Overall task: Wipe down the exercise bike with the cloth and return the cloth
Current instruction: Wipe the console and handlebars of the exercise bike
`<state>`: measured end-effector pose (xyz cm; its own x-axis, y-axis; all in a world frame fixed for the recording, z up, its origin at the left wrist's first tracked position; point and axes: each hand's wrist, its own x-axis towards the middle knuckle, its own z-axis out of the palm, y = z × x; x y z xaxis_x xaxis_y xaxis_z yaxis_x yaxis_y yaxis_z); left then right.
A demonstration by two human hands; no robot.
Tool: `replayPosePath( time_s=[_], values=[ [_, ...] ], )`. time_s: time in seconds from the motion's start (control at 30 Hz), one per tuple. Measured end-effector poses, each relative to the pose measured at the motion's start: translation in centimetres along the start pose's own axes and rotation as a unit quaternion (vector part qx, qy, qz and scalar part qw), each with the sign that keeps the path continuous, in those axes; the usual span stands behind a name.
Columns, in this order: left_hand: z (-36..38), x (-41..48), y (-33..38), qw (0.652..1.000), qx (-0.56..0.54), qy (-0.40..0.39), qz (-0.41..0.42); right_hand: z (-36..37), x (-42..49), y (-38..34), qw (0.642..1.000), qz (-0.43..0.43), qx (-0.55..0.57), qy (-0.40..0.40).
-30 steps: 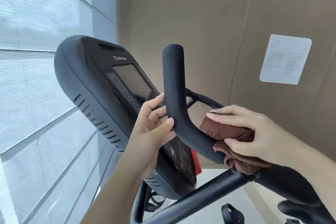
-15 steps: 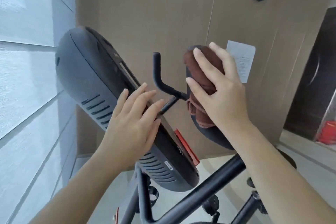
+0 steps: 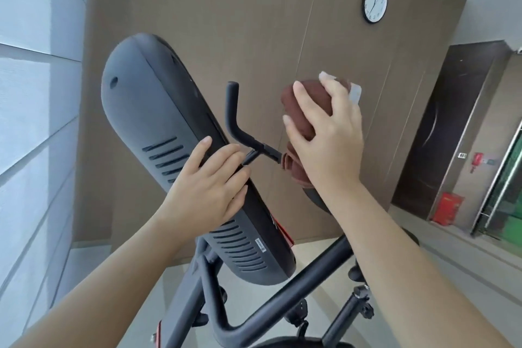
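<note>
Exercise bike (image 3: pixel 282 302): we stand over it and look down along its black frame tubes, which cross the lower middle of the view.
Console (image 3: pixel 158 121): we see its grey back and side, tilted, with vent slots and a small label near the lower end.
Left hand (image 3: pixel 210 186): we rest it on the console's edge; the fingers lie loose and nearly straight across the rim, bending a little over it onto the front face. We see no firm grasp here.
Cloth (image 3: pixel 306 102): brown and bunched, it is draped over the top of the near handlebar grip, to the right of the console, with a fold hanging down below the palm.
Right hand (image 3: pixel 330 135): we wrap it round the cloth, fingers and thumb curled over the fabric and pressing it onto the grip beneath.
Near handlebar grip (image 3: pixel 316 198): almost wholly hidden under cloth and hand; only a dark patch shows below the wrist.
Far handlebar (image 3: pixel 233 110): a thin black bent bar that stands upright between the console and the cloth, bare.
Wall: brown panels carrying a round clock (image 3: pixel 375 3) and a sheet of paper (image 3: pixel 355 94), mostly hidden behind our fingers.
Far right: a dark door and a red box (image 3: pixel 447 207) on the floor.
</note>
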<state>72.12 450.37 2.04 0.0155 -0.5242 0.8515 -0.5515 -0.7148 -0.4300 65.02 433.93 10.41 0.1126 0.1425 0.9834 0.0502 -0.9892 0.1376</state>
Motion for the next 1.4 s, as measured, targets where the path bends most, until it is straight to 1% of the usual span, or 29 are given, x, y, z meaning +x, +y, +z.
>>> replayPosePath(
  time_s=[0.07,0.17,0.23,0.3,0.37,0.47,0.57,0.6,0.67,0.73,0.83,1.1,1.23,1.4],
  values=[
    [0.1,0.0,0.0,1.000,0.001,0.003,-0.004,0.7,-0.8,-0.2,0.998,-0.016,-0.065,-0.019],
    [0.3,0.1,0.2,1.000,0.008,0.016,-0.014,-0.1,-4.4,1.2,0.994,-0.049,-0.082,-0.045],
    [0.4,0.0,0.3,1.000,0.009,0.020,-0.014,-1.0,-6.8,2.3,0.989,-0.087,-0.098,-0.070],
    [0.4,0.0,0.2,1.000,0.011,0.023,-0.009,-1.6,-7.8,3.1,0.985,-0.114,-0.085,-0.094],
    [0.3,-0.1,0.1,1.000,0.012,0.027,-0.003,-2.3,-7.3,3.1,0.987,-0.118,-0.046,-0.098],
    [0.4,-0.1,0.2,0.999,0.007,0.035,-0.004,-2.8,-4.9,2.2,0.996,-0.070,0.019,-0.059],
    [0.7,-0.1,0.3,0.999,0.006,0.045,-0.011,-1.5,-1.3,0.4,1.000,-0.003,0.030,-0.003],
    [0.8,-0.1,0.3,0.999,0.006,0.049,-0.012,-0.7,-0.4,-0.2,1.000,0.015,0.010,0.001],
    [1.0,-0.1,0.3,0.998,0.007,0.057,-0.013,1.0,0.3,-1.3,0.997,0.037,-0.063,-0.001],
    [1.2,-0.1,0.2,0.998,0.008,0.063,-0.010,1.9,-0.7,-1.6,0.991,0.038,-0.125,-0.011],
    [1.2,-0.2,0.2,0.997,0.007,0.069,-0.016,1.6,-2.8,-0.7,0.989,-0.003,-0.146,-0.017],
    [1.1,-0.4,0.2,0.998,-0.002,0.062,-0.020,-0.7,-6.9,3.5,0.987,-0.131,-0.072,-0.060],
    [0.8,-0.4,0.3,0.997,-0.011,0.069,-0.027,-1.4,-7.4,5.1,0.985,-0.159,-0.011,-0.066],
    [0.9,-0.3,0.8,0.996,-0.017,0.076,-0.041,-2.2,-8.5,7.8,0.977,-0.191,0.021,-0.093]
  ],
)
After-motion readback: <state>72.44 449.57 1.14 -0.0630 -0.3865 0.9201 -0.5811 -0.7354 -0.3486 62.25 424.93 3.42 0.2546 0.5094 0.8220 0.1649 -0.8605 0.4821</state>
